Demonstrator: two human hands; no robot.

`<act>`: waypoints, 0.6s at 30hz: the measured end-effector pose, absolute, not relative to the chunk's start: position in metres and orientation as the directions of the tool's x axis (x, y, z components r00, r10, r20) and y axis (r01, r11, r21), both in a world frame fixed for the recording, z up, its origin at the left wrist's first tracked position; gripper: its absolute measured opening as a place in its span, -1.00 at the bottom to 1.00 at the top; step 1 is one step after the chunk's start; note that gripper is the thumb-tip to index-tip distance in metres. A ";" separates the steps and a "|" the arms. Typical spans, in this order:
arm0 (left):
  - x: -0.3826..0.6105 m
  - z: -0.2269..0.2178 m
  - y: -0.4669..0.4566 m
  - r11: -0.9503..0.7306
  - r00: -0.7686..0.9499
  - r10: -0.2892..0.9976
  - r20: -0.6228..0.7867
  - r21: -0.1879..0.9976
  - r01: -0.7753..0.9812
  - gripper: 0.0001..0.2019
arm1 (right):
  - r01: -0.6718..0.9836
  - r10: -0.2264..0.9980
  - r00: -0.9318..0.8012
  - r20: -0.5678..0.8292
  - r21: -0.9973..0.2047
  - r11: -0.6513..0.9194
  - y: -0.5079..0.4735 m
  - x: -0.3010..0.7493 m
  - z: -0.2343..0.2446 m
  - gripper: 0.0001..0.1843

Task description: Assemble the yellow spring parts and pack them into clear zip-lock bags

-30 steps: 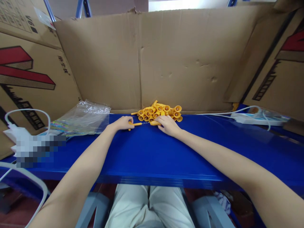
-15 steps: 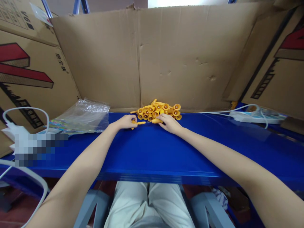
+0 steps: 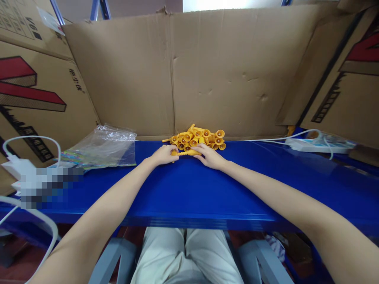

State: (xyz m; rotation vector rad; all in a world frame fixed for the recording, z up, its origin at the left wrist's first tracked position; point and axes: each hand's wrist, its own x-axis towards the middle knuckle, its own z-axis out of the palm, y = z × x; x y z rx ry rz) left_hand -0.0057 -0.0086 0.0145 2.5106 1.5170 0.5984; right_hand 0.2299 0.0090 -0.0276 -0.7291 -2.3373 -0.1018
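My left hand (image 3: 166,155) is closed around the handle end of a yellow threaded rod (image 3: 182,153). My right hand (image 3: 211,156) grips a yellow sleeve-like piece (image 3: 192,152) in line with the rod. The rod's tip meets the sleeve's left end; whether it sits inside cannot be made out. Just behind both hands lies a heap of yellow cone-mouthed pieces (image 3: 206,134), their round openings facing me, a small shiny point inside several of them.
A blue table (image 3: 189,189) runs across, with a cardboard panel (image 3: 225,71) upright behind it. Clear plastic bags (image 3: 109,146) lie left. A white power strip (image 3: 322,146) with cables stands right, and a white plug (image 3: 26,169) with a cable is at the far left.
My left hand has moved right, bringing the threaded rod up to the sleeve and closing the gap where a thin metal spiral showed. My right hand has stayed almost still.
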 end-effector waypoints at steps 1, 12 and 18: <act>-0.005 0.014 -0.008 -0.471 0.402 0.877 0.262 0.309 0.826 -0.79 | 0.517 0.494 -0.599 0.631 -0.166 0.839 0.010 0.229 -0.029 -0.63; -0.008 0.016 -0.005 -0.376 0.315 0.908 0.275 0.210 0.903 -0.73 | 0.217 0.758 -0.413 0.504 -0.755 0.619 0.027 0.232 -0.037 -0.49; -0.009 0.020 -0.008 -0.407 0.347 0.887 0.306 0.159 0.900 -0.74 | 0.132 0.844 -0.348 0.407 -0.871 0.474 0.021 0.230 -0.028 -0.55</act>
